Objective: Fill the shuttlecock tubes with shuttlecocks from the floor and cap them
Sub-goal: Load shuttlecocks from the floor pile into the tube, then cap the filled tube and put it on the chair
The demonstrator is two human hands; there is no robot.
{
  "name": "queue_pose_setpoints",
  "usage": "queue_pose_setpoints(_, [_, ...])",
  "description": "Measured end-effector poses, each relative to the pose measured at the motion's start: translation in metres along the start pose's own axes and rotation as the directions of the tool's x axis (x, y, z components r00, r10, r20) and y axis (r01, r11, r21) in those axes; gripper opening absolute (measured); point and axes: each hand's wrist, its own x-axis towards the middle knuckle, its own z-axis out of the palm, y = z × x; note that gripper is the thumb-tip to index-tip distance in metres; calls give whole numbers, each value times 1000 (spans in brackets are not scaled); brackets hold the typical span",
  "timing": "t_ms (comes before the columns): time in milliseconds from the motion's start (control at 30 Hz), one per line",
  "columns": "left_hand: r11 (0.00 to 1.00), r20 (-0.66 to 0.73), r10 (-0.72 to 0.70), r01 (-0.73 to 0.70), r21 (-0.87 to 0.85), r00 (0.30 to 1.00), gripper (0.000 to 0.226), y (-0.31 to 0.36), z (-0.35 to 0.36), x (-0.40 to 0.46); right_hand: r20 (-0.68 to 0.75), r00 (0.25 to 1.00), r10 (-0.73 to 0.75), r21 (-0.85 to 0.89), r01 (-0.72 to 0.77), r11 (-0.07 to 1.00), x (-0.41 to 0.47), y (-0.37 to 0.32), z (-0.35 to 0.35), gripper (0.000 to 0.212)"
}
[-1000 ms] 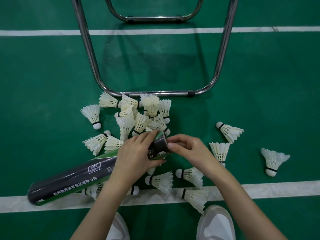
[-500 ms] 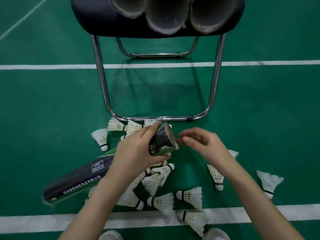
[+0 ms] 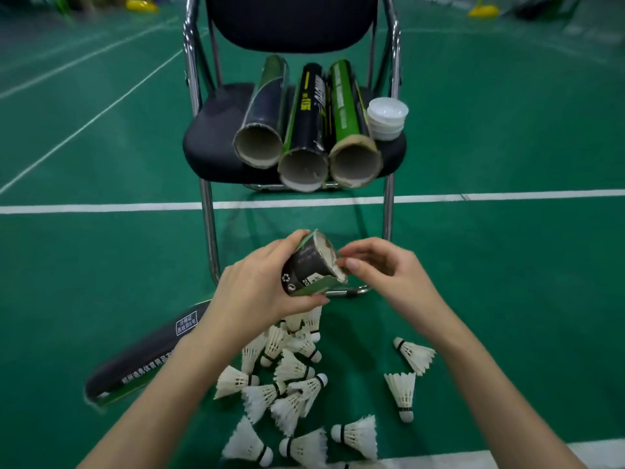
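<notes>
Head view: the camera has tipped up since a second ago, so the chair [image 3: 294, 140], then seen only as legs, now shows its seat. The left hand [image 3: 257, 292] still wraps round the tube [image 3: 311, 265] near its mouth, in front of the chair's front rail. The tube's far end slants down toward the floor at lower left. The right hand [image 3: 382, 269] stays at the mouth, thumb and forefinger pinched close at the rim. Whether they hold a shuttlecock I cannot tell, as nothing white shows between them.

On the chair lie three open tubes [image 3: 301, 130] side by side, mouths facing the camera, with a stack of caps [image 3: 387, 118] just to their right.

The shuttlecocks [image 3: 287, 384] lie scattered on the floor in front of the chair, below the hands.

My reading is that little has advanced. The raised gaze suggests a look toward the caps or the next tube, and most of the filling remains undone.
</notes>
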Motion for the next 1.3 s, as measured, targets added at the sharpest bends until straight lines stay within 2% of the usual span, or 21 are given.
queue_pose_setpoints(233, [996,-60,29,-34,-78,998,87,32,-42,19,-49,993,-109,-94,104,990,9,-48,-21,20])
queue_pose_setpoints(433, [969,-54,8,-22,-247,998,88,49,-68,44,-69,983,-172,-168,158,973,37,-87,-48,16])
queue_pose_setpoints(767, [935,-71,-39,12,-355,997,103,49,-86,78,-255,949,-186,-465,48,884,141,-69,-93,13])
queue_pose_setpoints(833, [933,-63,-48,22,-358,997,104,46,-85,82,-252,943,-217,-554,43,832,162,-61,-97,17])
queue_pose_setpoints(933, [933,-49,-50,29,-358,998,106,43,-83,87,-225,939,-259,-715,21,699,187,-45,-99,20])
queue_pose_setpoints(1067, [927,-66,-30,3,-374,997,103,40,-81,93,-170,939,-299,-912,-35,408,202,-29,-98,26])
queue_pose_setpoints(1100, [927,-66,-26,-1,-376,997,102,39,-81,94,-162,937,-311,-930,-39,366,204,-27,-98,26])
queue_pose_setpoints(1200, [923,-65,-22,-4,-385,998,101,39,-81,98,-178,926,-333,-939,-59,338,209,-22,-98,23])
queue_pose_setpoints(1300, [924,-69,-19,-9,-382,997,101,38,-79,99,-225,915,-335,-913,-78,401,211,-23,-99,19])
